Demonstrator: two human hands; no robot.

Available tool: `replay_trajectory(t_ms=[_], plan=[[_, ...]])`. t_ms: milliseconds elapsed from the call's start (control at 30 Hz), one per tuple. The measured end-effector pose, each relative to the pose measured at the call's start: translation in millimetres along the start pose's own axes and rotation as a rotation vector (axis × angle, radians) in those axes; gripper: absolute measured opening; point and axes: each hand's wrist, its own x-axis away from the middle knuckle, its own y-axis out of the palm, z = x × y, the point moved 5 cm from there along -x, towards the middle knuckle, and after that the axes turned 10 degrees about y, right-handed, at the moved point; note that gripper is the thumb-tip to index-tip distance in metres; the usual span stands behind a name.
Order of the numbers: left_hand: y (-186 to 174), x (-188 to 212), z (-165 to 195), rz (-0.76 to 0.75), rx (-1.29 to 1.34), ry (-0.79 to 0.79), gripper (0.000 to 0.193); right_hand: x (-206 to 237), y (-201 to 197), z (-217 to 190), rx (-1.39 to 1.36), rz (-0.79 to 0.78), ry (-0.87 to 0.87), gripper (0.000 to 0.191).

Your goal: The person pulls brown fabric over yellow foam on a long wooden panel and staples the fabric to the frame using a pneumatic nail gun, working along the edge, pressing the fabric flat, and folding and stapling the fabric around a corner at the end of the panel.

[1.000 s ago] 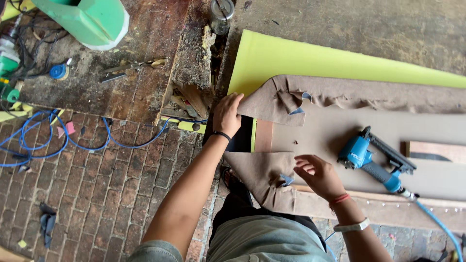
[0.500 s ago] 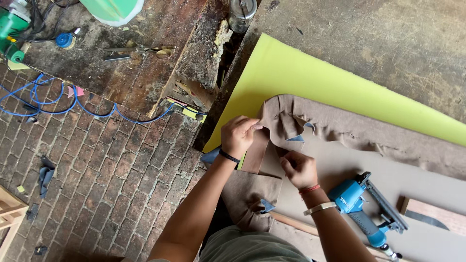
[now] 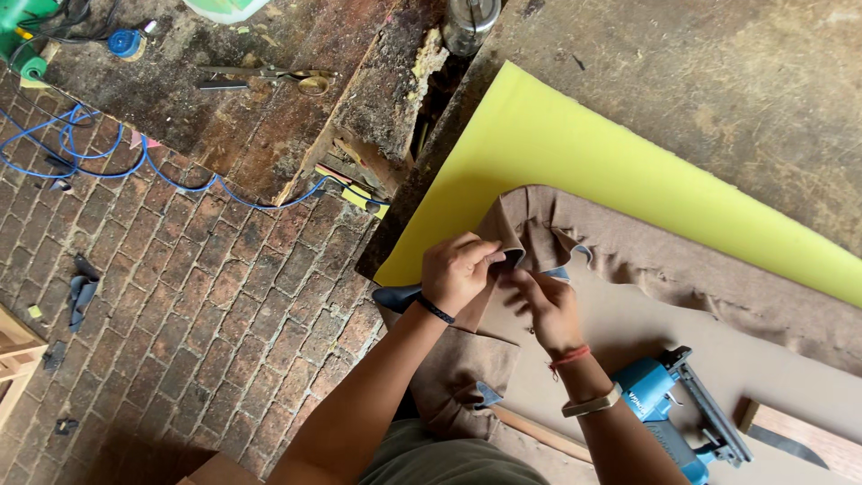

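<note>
My left hand (image 3: 460,269) pinches the folded corner of a brown fabric (image 3: 628,260) that is wrapped over a flat brown board (image 3: 718,359). My right hand (image 3: 543,304) meets it at the same corner, fingers closed on the fabric fold. Under the board lies a sheet of yellow-green foam (image 3: 575,153) on the worn workbench (image 3: 718,72). A blue pneumatic staple gun (image 3: 678,418) lies on the board just right of my right wrist, held by neither hand.
A brick floor (image 3: 180,296) lies to the left, with a blue cable (image 3: 99,162) looping across it. Scissors (image 3: 269,79) lie on a rough wooden surface at the top. A metal can (image 3: 469,20) stands at the bench's upper edge. A wooden strip (image 3: 799,440) lies at bottom right.
My right hand moved up from the board's lower edge to join my left hand at the fabric corner. The view shifted, so the staple gun now sits lower right.
</note>
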Motion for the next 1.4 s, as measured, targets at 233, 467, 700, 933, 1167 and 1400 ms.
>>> replay_trajectory(t_ms=[233,467,700,933,1167,1400], plan=[[-16.3,3.6,-16.4,-0.168,0.055,0.06,0.012,-37.2,65.4,-16.5,-0.57,0.28,0.145,0.035],[24.7,9.0,-118.3,-0.39,1.055,-0.545,0.045,-18.0,59.9,6.5,-0.564,0.702,-0.146,0.024],[163.1,24.7,-123.3,-0.554,1.822,-1.037,0.066,-14.5,51.5,10.6,-0.42,0.592,-0.207,0.014],[138.4,36.9,-116.7,-0.418,0.98,-0.594,0.06,-18.6,43.4,25.4,-0.892,0.565,-0.232,0.018],[110.2,20.9,-98.1,-0.389,0.987,-0.447,0.06,-24.8,41.4,24.2,-0.799,0.378,0.002,0.016],[106.1,21.2,-96.9,-0.38,0.991,-0.433,0.058,-15.4,44.2,6.8,-0.979,0.366,-0.136,0.023]])
